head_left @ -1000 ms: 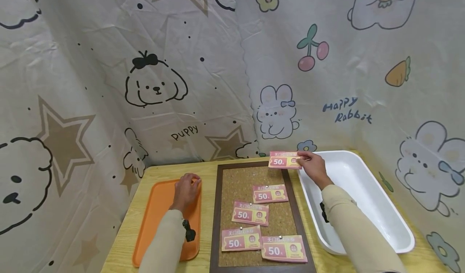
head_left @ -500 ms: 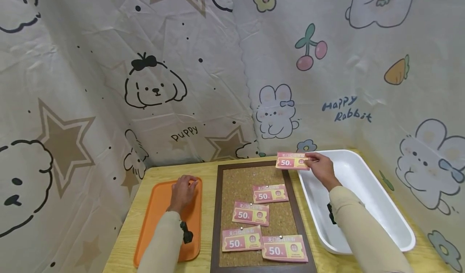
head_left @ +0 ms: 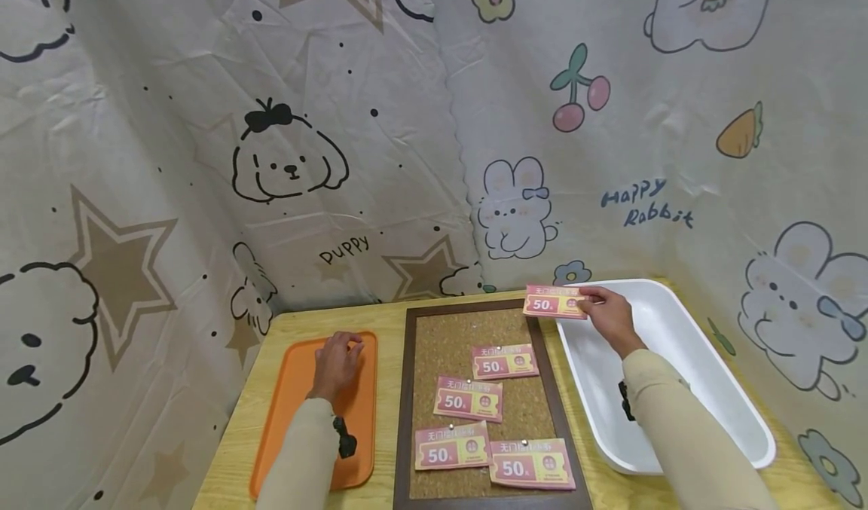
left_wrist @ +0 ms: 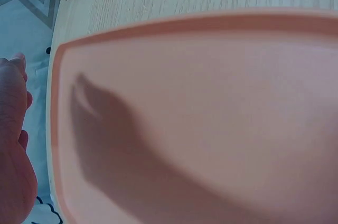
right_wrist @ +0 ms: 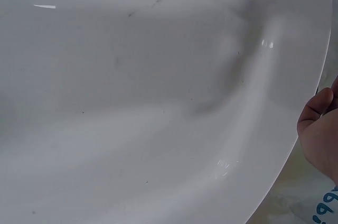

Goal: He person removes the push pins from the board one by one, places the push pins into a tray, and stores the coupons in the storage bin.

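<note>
My right hand [head_left: 612,320] pinches the right end of a pink-and-yellow paper coupon [head_left: 551,303] marked 50. It holds the coupon up between the far right corner of the cork board [head_left: 444,337] and the far left rim of the white basin [head_left: 678,352]. In the right wrist view, the hand [right_wrist: 321,134] shows at the edge, beyond the basin's curved rim; the coupon is out of that view. Above the far half of the orange tray [head_left: 364,442], my left hand [head_left: 335,364] hangs with loosely bent fingers and nothing visible in them. Its shadow falls on the tray in the left wrist view.
Several matching coupons, one of them a coupon [head_left: 504,361] high on the right, are fixed to the dark-framed board with small pins. Tray, board and basin stand side by side on a wooden table [head_left: 233,450]. A printed curtain [head_left: 407,156] hangs behind.
The right hand has drawn the coupon to the right, away from above the board toward the basin. My left hand has shifted slightly left and nearer over the tray.
</note>
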The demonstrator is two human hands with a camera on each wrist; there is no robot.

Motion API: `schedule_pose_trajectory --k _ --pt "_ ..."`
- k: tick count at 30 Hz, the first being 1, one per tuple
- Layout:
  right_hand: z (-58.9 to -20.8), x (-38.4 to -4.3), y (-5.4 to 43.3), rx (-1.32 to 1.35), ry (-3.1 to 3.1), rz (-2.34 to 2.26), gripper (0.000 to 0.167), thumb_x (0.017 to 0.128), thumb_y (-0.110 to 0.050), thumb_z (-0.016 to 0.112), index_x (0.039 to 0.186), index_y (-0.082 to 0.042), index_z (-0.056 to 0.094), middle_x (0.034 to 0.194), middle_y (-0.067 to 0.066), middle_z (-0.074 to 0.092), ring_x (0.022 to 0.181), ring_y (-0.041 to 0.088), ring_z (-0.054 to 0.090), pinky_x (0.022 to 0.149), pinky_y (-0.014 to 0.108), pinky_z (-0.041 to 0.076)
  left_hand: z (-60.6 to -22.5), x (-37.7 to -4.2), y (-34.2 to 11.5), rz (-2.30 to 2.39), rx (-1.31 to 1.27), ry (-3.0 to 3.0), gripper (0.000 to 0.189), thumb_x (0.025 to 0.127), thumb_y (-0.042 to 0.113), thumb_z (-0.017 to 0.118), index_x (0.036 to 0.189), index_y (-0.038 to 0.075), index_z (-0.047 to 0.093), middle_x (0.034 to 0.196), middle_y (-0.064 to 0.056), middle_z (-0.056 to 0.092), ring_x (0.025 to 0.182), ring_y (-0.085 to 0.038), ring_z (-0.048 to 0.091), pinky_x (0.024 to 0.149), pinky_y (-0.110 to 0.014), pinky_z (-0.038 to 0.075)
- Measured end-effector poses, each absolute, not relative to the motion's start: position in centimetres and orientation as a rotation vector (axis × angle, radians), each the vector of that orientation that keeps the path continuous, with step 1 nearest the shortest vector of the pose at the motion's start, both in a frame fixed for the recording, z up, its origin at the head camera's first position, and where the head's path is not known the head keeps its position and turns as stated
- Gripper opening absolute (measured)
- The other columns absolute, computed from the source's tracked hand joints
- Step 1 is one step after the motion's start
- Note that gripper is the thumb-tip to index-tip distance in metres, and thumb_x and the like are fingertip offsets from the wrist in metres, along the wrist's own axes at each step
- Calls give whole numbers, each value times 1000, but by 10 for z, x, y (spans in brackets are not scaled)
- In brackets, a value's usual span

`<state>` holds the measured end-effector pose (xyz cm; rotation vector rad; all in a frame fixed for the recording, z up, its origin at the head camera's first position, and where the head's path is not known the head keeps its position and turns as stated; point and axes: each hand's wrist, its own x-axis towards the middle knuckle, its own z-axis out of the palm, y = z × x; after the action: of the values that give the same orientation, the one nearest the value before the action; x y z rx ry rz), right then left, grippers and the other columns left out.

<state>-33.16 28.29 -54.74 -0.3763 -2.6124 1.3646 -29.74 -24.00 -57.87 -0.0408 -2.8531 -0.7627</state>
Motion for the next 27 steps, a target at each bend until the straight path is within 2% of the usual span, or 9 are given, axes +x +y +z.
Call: schedule_pose_trajectory --k 5,12,18,27 --pt "-547 -329 286 -397 -2615 1370 37 90 -19 62 124 -5 64 109 17 64 94 21 53 72 25 39 -579 -296 -245 -733 -33 -2865 21 99 26 55 108 10 66 118 -12 62 99 -29 57 90 -53 34" --pt "-548 -327 292 -442 -2611 1373 36 90 -21 62 123 -6 65 107 16 64 93 20 52 73 26 38 -579 -291 -253 -679 4 -2907 21 99 25 55 109 10 64 123 -12 61 109 -31 54 90 -52 35" --pt "-550 -325 297 -445 -2604 1356 35 89 -20 63 121 -5 66 106 16 65 91 20 52 74 27 37 -579 -290 -254 -681 5 -2923 22 99 25 54 111 9 63 123 -13 60 111 -32 53 91 -52 35" --pt "-552 -321 303 -483 -2609 1355 37 91 -23 62 123 -6 65 107 15 64 86 16 51 64 20 39 -579 -287 -259 -685 55 -2958 23 99 25 55 111 8 63 118 -13 61 109 -32 54 94 -52 34"
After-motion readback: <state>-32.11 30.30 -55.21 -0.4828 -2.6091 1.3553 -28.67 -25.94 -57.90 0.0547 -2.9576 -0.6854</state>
